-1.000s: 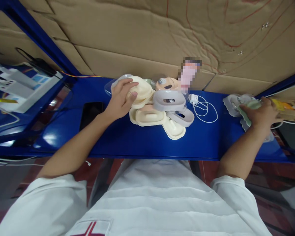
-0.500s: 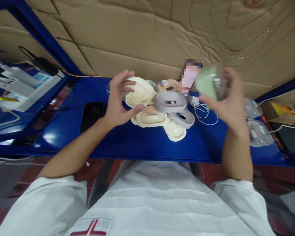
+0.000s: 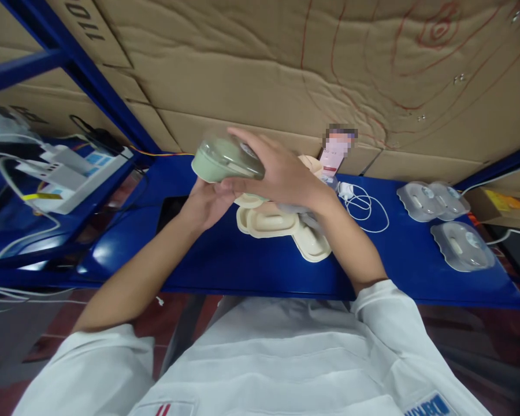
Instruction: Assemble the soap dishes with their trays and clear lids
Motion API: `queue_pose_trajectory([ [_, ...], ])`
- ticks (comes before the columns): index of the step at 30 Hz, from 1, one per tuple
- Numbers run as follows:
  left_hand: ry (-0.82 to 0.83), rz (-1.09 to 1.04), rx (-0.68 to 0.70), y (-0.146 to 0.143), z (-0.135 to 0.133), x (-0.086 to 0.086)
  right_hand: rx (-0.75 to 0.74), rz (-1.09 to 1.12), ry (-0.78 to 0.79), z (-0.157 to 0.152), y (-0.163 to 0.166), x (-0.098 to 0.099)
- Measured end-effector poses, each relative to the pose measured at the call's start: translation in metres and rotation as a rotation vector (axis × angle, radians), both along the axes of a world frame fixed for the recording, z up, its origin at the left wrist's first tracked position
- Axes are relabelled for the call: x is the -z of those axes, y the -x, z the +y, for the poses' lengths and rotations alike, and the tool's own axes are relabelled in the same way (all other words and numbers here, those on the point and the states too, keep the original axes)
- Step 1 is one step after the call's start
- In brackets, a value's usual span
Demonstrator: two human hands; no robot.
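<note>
A pale green soap box with a clear lid [image 3: 219, 164] is tilted above the left part of the table. My right hand [image 3: 281, 170] grips it from the right, fingers over the lid and thumb along the lower side. Under the box, my left hand [image 3: 214, 205] is closed against its base, with some fingers hidden behind it. Below my right forearm lie cream soap box parts [image 3: 271, 222], with another cream piece [image 3: 312, 244] in front. Grey and peach parts [image 3: 312, 166] are mostly covered by my right hand and arm.
Three clear lids [image 3: 461, 247] lie at the table's right end. A phone [image 3: 333, 153] leans on the cardboard wall [image 3: 242, 75], beside a white charger cable [image 3: 368, 211]. A dark phone [image 3: 170, 209] lies left. A power strip [image 3: 86, 179] is beyond the blue frame.
My right hand has carried the green soap box from the right across to the left. My left hand, open by the cream parts before, is now under the box.
</note>
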State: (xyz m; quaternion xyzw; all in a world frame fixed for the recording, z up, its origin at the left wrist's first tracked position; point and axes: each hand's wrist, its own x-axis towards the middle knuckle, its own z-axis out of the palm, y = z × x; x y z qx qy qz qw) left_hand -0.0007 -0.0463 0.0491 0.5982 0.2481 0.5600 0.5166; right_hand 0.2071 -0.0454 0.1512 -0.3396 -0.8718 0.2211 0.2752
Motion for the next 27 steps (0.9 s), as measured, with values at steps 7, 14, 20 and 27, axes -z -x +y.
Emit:
queue_pose_trajectory([
  [7,0.145,-0.213,-0.075,-0.007,-0.001,-0.005,0.088,-0.033,0.080,0.014,-0.011,0.000],
  [14,0.112,-0.248,-0.161,0.007,0.019,0.003,0.373,-0.412,0.007,0.056,-0.058,0.032],
  [20,0.108,-0.185,-0.183,0.002,0.023,0.014,0.238,-0.393,0.027,0.047,-0.057,0.026],
  [27,0.038,-0.119,-0.156,-0.003,0.017,0.017,-0.178,0.012,0.101,0.024,-0.014,0.022],
])
